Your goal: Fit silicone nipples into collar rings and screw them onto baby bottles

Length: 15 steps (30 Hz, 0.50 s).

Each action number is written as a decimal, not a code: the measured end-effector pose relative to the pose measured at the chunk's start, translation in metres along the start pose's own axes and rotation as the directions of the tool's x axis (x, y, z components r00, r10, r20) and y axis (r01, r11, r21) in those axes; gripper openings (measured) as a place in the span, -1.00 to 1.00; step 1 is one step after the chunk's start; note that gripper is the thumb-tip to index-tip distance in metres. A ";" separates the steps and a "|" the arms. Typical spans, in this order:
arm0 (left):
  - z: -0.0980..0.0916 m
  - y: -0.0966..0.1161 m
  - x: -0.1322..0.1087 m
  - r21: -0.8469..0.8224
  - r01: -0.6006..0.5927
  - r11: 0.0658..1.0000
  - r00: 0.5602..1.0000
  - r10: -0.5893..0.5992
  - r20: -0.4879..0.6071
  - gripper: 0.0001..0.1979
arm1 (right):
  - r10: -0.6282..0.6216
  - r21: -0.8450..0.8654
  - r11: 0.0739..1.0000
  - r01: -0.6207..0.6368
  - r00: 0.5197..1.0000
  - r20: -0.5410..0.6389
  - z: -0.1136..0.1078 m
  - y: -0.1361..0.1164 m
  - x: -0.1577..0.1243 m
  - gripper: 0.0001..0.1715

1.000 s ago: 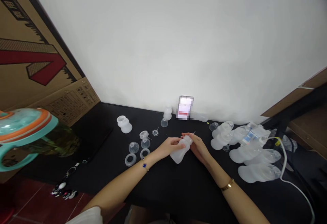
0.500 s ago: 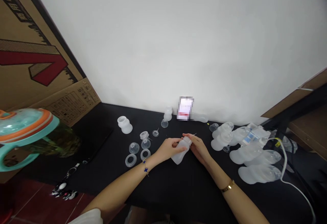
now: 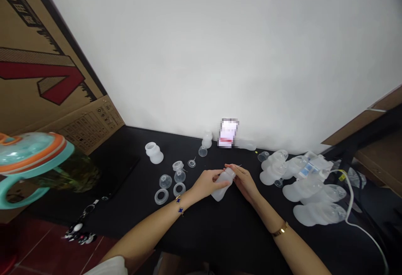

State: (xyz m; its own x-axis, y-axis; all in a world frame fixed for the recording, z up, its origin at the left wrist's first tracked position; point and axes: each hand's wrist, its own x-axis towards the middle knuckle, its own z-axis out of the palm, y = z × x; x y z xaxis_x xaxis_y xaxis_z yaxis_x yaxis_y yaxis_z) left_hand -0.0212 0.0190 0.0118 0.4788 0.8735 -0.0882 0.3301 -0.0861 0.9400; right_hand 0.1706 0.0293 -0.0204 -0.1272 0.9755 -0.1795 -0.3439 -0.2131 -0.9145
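Note:
Above the black table a frosted white baby bottle (image 3: 221,187) is tilted, its neck end up and to the right. My left hand (image 3: 207,182) is wrapped round its body. At the neck, the fingers of my right hand (image 3: 244,179) are closed on the bottle's end; a thin light tip sticks out by them, too small to name. Left of my hands lie clear domed caps (image 3: 165,181), white rings (image 3: 161,196) and a small disc with a stem (image 3: 191,163). An open-necked bottle (image 3: 154,153) leans farther left.
Several bottles with clear caps (image 3: 309,188) lie on the right, near a white cable (image 3: 350,199) and a plastic packet (image 3: 310,166). A phone with a blurred screen (image 3: 228,132) leans on the wall. A large teal-lidded jug (image 3: 34,158) stands at left beside a cardboard box (image 3: 40,70).
Both hands keep their hold on the bottle with hardly any movement. The whole view has shifted very slightly.

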 end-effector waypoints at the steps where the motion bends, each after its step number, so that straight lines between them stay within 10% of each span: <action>1: 0.000 0.000 0.000 0.006 -0.009 1.000 1.000 0.009 0.000 -0.48 | -0.001 -0.001 1.000 0.001 1.000 -0.002 0.000 0.000 0.000 -0.56; 15: 0.000 0.000 -0.002 0.054 -0.020 0.998 0.999 0.022 -0.032 -0.52 | -0.025 -0.016 1.000 0.024 0.998 -0.052 0.001 0.005 0.000 -0.59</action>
State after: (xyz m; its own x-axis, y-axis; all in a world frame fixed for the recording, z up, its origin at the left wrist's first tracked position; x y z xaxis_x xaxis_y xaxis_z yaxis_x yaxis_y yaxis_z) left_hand -0.0223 0.0170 0.0124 0.4593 0.8865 -0.0566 0.3635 -0.1294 0.9226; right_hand 0.1684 0.0278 -0.0248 -0.0698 0.9821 -0.1751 -0.3316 -0.1884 -0.9244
